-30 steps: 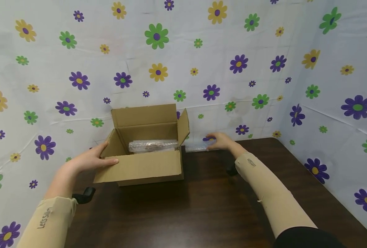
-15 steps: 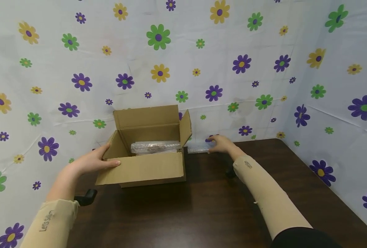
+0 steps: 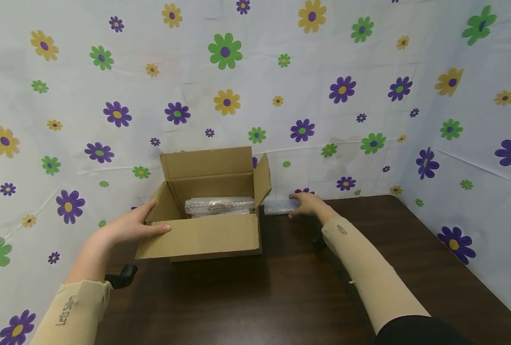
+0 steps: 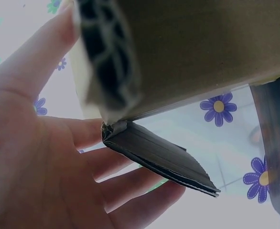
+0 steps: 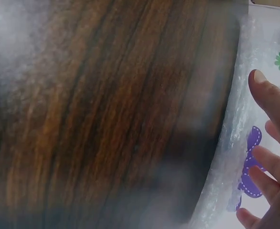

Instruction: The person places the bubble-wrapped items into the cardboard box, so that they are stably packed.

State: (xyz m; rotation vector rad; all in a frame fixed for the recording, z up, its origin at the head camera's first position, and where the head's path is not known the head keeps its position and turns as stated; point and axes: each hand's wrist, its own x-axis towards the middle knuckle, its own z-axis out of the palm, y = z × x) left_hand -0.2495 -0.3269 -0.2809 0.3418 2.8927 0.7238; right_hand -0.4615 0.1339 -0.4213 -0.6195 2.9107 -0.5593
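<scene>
An open cardboard box [image 3: 208, 235] stands on the table with its flaps spread. Inside it lies something in clear bubble wrap [image 3: 218, 205]; its kind is hidden. My left hand [image 3: 126, 225] grips the box's left corner, thumb over the front flap and fingers behind the side flap [image 4: 161, 157]. To the right of the box, a strip of bubble wrap [image 3: 277, 208] lies along the table's back edge. My right hand [image 3: 309, 205] hovers at its right end, fingers loosely bent and spread. In the right wrist view, thumb and fingers stand apart beside the bubble wrap [image 5: 226, 124].
The dark wooden table [image 3: 307, 287] extends in front of the box and to the right. A flower-patterned sheet [image 3: 186, 72] hangs behind the table and along its right side.
The head view has shifted slightly, so everything sits a little further right. My right hand has moved slightly left toward the box, over the bubble wrap strip. My left hand keeps its hold.
</scene>
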